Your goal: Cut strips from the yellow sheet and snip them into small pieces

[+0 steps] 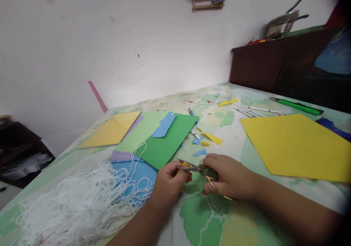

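Head view: a small, folded-looking yellow paper strip (185, 164) is pinched between thumb and fingers of the left hand (170, 178), at the parted blades of gold-handled metal scissors (197, 168). The right hand (229, 173), curled around the handles, points leftward; both forearms angle inward over the green-and-white patterned worktop (203, 220).

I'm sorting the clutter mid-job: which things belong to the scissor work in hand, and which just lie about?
In use:
- scissors, in the right hand
- small yellow piece, in the left hand, at the blades

Probably just lying about:
- white string pile
- green sheet
- large yellow sheet
- metal pot
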Action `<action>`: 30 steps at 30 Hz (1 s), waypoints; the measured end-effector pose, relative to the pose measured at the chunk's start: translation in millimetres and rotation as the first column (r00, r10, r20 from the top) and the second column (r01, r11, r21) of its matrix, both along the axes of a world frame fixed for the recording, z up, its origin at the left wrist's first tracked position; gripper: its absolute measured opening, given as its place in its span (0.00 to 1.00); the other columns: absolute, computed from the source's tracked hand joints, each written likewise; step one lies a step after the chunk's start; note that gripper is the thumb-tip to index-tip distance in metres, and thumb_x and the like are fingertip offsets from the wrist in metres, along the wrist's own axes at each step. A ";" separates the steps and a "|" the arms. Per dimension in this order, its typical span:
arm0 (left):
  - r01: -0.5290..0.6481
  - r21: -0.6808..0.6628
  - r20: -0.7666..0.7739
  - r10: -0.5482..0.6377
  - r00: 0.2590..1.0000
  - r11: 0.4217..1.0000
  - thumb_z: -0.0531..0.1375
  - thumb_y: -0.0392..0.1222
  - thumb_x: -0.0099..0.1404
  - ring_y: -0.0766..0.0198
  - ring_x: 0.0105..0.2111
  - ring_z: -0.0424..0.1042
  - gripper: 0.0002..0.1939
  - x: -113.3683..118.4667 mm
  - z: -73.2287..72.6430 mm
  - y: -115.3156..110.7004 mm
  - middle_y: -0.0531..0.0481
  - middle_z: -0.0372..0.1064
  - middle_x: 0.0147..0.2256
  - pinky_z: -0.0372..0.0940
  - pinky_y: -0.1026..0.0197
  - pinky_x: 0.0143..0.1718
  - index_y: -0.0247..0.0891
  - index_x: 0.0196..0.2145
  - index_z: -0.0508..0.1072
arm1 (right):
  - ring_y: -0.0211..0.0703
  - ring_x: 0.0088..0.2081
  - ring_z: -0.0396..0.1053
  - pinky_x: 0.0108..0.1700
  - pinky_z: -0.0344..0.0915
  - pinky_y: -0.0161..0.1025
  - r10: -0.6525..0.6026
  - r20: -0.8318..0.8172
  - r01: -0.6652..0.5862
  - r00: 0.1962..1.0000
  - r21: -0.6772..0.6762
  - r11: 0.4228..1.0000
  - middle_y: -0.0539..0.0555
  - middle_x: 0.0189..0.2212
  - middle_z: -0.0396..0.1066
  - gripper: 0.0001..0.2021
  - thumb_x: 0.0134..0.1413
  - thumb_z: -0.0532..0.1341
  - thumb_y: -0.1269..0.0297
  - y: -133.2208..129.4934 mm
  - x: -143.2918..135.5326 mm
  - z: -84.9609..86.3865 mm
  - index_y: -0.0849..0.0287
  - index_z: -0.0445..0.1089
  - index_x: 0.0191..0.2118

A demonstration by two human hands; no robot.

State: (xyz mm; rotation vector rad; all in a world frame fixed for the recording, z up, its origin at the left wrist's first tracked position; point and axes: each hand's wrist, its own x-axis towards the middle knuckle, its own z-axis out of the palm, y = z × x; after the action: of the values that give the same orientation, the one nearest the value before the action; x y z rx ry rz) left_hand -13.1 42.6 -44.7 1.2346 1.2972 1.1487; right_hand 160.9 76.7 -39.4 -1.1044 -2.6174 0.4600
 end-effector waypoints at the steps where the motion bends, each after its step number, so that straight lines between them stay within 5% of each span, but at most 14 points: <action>1: 0.006 0.009 -0.007 -0.006 1.000 1.000 0.55 0.37 0.51 0.70 0.20 0.61 0.06 0.0 0.6 -0.4 0.53 0.64 0.18 0.55 0.68 0.22 0.34 0.20 0.69 | 0.42 0.29 0.59 0.29 0.55 0.35 0.003 -0.004 -0.003 1.000 -0.001 1.000 0.54 0.29 0.63 0.23 0.40 0.56 0.44 0.1 -0.1 -0.1 0.61 0.63 0.32; 21: -0.100 0.052 -0.013 0.100 0.995 0.994 0.57 0.40 0.49 0.69 0.19 0.62 0.08 3.2 5.8 -5.6 0.54 0.64 0.16 0.57 0.67 0.21 0.35 0.17 0.68 | 0.38 0.25 0.58 0.25 0.52 0.32 0.009 -0.010 -0.009 1.000 0.021 1.000 0.51 0.23 0.62 0.21 0.40 0.56 0.44 -0.9 -2.5 -2.1 0.61 0.63 0.25; 30: -0.041 0.056 -0.044 0.043 0.998 0.998 0.57 0.41 0.49 0.68 0.19 0.63 0.09 -0.9 2.6 -3.7 0.52 0.65 0.17 0.57 0.67 0.20 0.35 0.17 0.70 | 0.39 0.24 0.58 0.25 0.52 0.33 0.011 -0.002 -0.011 1.000 0.041 0.999 0.52 0.23 0.62 0.22 0.40 0.55 0.43 -1.0 -1.4 -2.4 0.61 0.63 0.25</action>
State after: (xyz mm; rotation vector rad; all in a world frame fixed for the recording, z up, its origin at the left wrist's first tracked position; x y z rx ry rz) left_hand -14.0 39.0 -42.1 1.2854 1.3384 1.2002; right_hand 159.5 75.7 -41.8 -1.0769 -2.6198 0.4080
